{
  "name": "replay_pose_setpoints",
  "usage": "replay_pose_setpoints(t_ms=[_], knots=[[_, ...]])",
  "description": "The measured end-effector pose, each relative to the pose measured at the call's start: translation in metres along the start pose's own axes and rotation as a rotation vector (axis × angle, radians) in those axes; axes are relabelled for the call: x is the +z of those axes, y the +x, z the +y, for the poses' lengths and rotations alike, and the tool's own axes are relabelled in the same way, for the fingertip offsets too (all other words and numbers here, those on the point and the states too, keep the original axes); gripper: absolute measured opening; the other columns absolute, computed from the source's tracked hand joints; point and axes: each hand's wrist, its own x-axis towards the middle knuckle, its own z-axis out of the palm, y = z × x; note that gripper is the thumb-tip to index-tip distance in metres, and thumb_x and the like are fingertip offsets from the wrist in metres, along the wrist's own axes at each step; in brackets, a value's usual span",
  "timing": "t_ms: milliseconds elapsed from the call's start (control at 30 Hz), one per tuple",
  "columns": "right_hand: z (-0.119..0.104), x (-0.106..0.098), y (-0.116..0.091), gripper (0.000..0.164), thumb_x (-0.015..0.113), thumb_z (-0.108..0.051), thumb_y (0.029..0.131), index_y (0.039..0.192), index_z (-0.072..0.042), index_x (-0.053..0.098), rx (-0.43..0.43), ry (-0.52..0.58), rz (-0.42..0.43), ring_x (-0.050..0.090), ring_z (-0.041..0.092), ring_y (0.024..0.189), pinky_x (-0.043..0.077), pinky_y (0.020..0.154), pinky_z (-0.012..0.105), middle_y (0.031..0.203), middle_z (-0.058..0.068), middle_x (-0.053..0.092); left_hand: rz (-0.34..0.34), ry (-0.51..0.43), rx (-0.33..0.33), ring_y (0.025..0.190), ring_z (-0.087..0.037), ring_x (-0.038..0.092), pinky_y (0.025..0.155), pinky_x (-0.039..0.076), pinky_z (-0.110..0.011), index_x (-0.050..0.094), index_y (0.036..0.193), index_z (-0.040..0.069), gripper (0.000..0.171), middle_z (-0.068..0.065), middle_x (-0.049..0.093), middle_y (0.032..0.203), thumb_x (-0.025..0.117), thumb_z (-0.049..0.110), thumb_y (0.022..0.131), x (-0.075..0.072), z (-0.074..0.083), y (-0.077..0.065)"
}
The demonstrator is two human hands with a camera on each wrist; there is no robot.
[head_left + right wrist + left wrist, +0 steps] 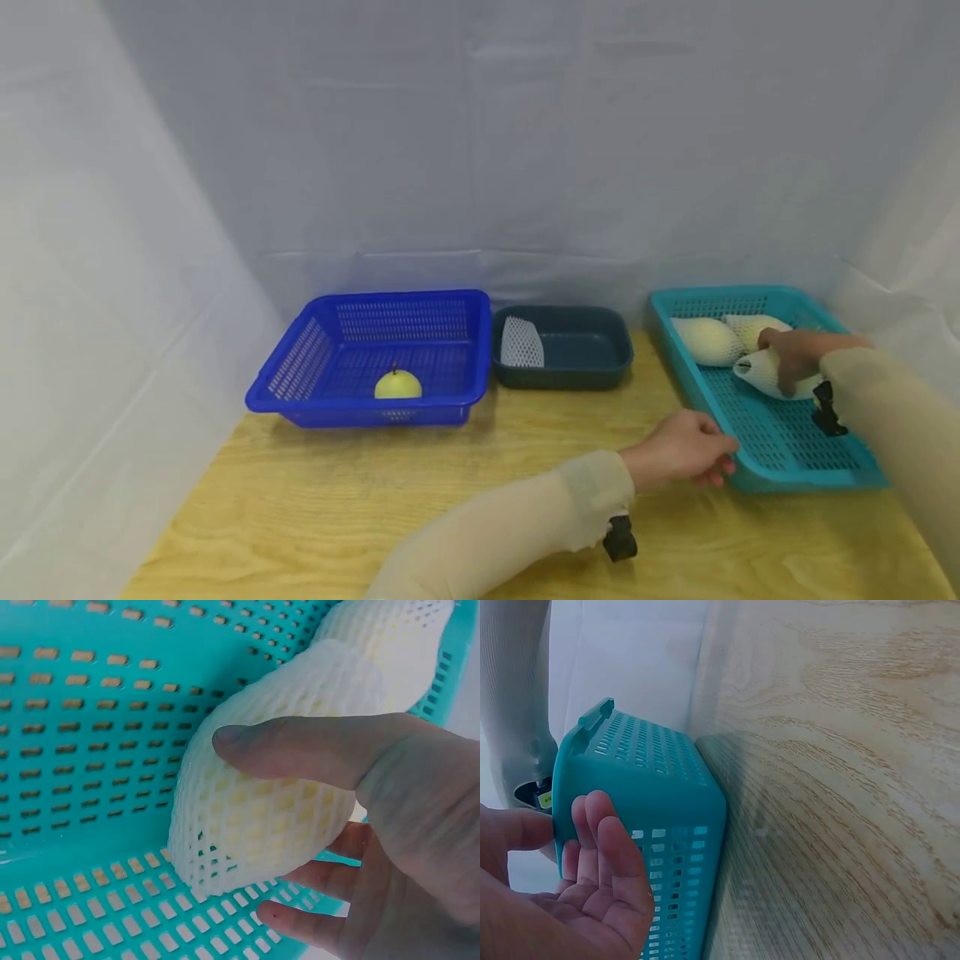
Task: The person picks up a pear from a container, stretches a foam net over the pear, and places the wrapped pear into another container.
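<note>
At the right, a teal basket [761, 471] holds several pears in white foam nets. My right hand [806, 354] grips the nearest netted pear [761, 373] inside it. In the right wrist view the thumb lies across the pear's foam net [262, 810], with the fingers round the far side. My left hand [681, 450] is at the basket's near left corner. The left wrist view has its thumb and curled fingers on either side of the teal rim [564, 769], pinching it. Two more netted pears, a left one [708, 342] and a rear one [750, 327], lie behind.
A blue basket [480, 350] stands at the left with one bare yellow-green pear [398, 384] inside. Between the baskets sits a dark green tray [585, 379] with an empty foam net [521, 342] in it. White sheeting [555, 167] surrounds the wooden table [315, 492].
</note>
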Motion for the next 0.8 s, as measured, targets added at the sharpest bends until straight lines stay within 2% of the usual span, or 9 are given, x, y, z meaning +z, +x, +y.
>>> replay_pose_setpoints(t_ms=[200, 400, 600, 800], knots=[[0.003, 0.005, -0.002, 0.086, 0.091, -0.014, 0.069, 0.132, 0.01, 0.037, 0.006, -0.012, 0.019, 0.055, 0.051, 0.101, 0.05, 0.076, 0.055, 0.117, 0.04, 0.051, 0.004, -0.012, -0.012, 0.056, -0.013, 0.06, 0.061, 0.058, -0.035, 0.067, 0.084, 0.009, 0.019, -0.001, 0.067, 0.069, 0.064, 0.02, 0.099, 0.0, 0.002, -0.001], [0.0, 0.005, -0.005, 0.101, 0.094, -0.022, 0.067, 0.138, 0.014, 0.031, 0.005, -0.042, 0.034, 0.051, 0.061, 0.111, 0.051, 0.082, 0.06, 0.127, 0.048, 0.045, 0.005, -0.011, -0.02, 0.056, -0.013, 0.06, 0.063, 0.059, -0.036, 0.067, 0.084, 0.008, 0.019, -0.002, 0.067, 0.07, 0.064, 0.019, 0.099, 0.0, 0.002, -0.002], [-0.012, 0.0, -0.014, 0.106, 0.092, -0.018, 0.068, 0.143, 0.016, 0.025, -0.035, -0.087, 0.062, 0.054, 0.059, 0.109, 0.053, 0.079, 0.057, 0.135, 0.05, 0.039, 0.009, 0.002, -0.031, 0.056, -0.013, 0.061, 0.063, 0.058, -0.036, 0.066, 0.082, 0.009, 0.02, -0.001, 0.067, 0.07, 0.064, 0.021, 0.099, 0.001, 0.003, -0.002], [-0.031, -0.002, -0.03, 0.102, 0.089, -0.014, 0.072, 0.149, 0.012, 0.026, -0.139, -0.134, 0.145, 0.056, 0.057, 0.108, 0.054, 0.072, 0.052, 0.137, 0.048, 0.041, 0.003, 0.016, -0.044, 0.056, -0.014, 0.061, 0.062, 0.057, -0.036, 0.065, 0.081, 0.01, 0.021, -0.001, 0.068, 0.07, 0.064, 0.022, 0.099, 0.001, 0.004, -0.001]])
